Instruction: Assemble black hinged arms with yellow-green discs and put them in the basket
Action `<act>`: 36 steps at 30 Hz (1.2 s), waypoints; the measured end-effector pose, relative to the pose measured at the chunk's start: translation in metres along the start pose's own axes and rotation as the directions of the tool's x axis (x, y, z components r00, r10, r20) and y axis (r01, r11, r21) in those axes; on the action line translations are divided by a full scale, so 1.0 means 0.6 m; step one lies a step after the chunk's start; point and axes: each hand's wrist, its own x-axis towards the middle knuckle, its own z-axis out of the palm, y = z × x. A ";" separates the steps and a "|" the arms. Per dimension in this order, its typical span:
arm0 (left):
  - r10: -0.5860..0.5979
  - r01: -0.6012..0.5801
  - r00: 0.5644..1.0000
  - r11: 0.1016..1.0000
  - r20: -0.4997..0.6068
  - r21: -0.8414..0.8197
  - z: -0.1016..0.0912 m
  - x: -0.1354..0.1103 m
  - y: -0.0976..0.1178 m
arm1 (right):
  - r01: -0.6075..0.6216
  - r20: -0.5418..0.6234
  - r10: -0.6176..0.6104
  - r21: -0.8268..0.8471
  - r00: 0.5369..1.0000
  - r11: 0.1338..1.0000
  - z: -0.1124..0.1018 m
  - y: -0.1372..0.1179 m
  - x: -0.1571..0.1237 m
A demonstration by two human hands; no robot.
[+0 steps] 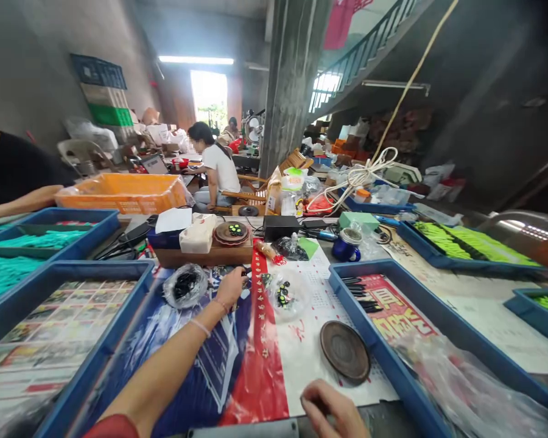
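Observation:
My left hand [232, 288] reaches out over the table with its fingers pinched on a small black piece [245, 272]. Just left of it stands a clear bowl lined with plastic, full of black parts [188, 286]. To its right, a clear plastic bowl [296, 307] holds small black and yellow-green parts [283, 294]. My right hand [332, 409] is low at the front edge, its fingers curled; whatever they may hold is hidden. Beyond it, a round dark wooden disc [345, 351] lies on the white sheet.
Blue trays flank the work area; the right tray [395, 365] holds black sticks [361, 294] and plastic film. At the back are a round wooden stand [231, 231], a blue mug [347, 244] and an orange crate [123, 193]. A co-worker's arm [27, 204] reaches in at far left.

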 end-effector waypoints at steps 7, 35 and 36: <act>-0.172 0.194 0.981 0.833 0.091 -0.519 -0.046 -0.128 -0.001 | -0.005 -0.104 -0.027 -0.300 0.994 0.954 -0.052 -0.021 0.190; -0.487 0.258 0.859 0.145 0.158 -0.955 -0.043 -0.430 -0.013 | -0.015 0.193 -0.066 0.391 0.979 0.920 0.132 -0.063 0.138; -0.484 0.240 0.864 0.159 0.136 -0.958 -0.049 -0.429 -0.004 | -0.053 0.193 -0.052 0.506 0.980 0.861 0.150 -0.075 0.123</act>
